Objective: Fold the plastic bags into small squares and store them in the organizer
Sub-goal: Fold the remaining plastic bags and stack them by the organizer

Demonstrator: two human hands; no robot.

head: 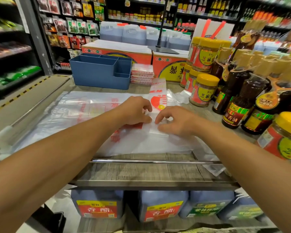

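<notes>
A clear plastic bag with red print (133,140) lies flat on the wooden shelf top (141,170), over more spread-out bags (77,106). My left hand (134,110) and my right hand (175,120) meet at the middle of the bag, fingers curled, each pinching the plastic at a fold. A blue organizer (101,71) with several compartments stands at the back left. Beside its right side sits a stack of folded bag squares (142,74).
Yellow-lidded jars (203,89) and dark sauce bottles (249,98) crowd the right side. Orange cartons (118,52) stand behind the organizer, with a black stand base (163,49) on top. Large jugs (163,206) fill the shelf below. A steel rail (154,161) runs along the front.
</notes>
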